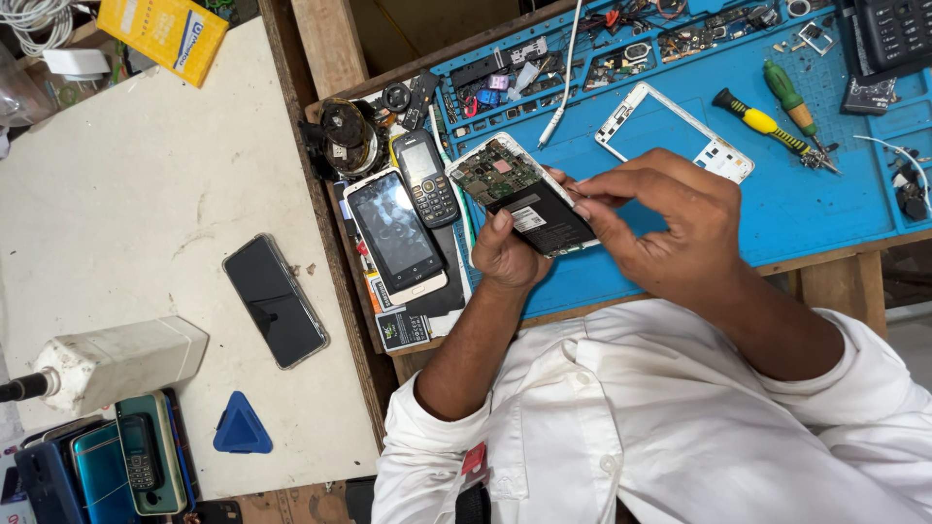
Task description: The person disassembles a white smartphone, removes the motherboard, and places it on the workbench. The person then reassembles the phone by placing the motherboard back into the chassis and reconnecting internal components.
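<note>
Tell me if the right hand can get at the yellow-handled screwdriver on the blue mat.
Probably yes: the yellow-handled screwdriver lies in the open on the blue mat, nothing between. But the right hand is busy on the opened phone that the left hand holds.

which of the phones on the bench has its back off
The opened phone held in both hands: its circuit board shows, while the others lie closed.

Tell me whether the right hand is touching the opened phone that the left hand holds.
Touching. The head view shows the right hand with its fingertips pressed on the edge of the opened phone, while the left hand grips it from below.
</note>
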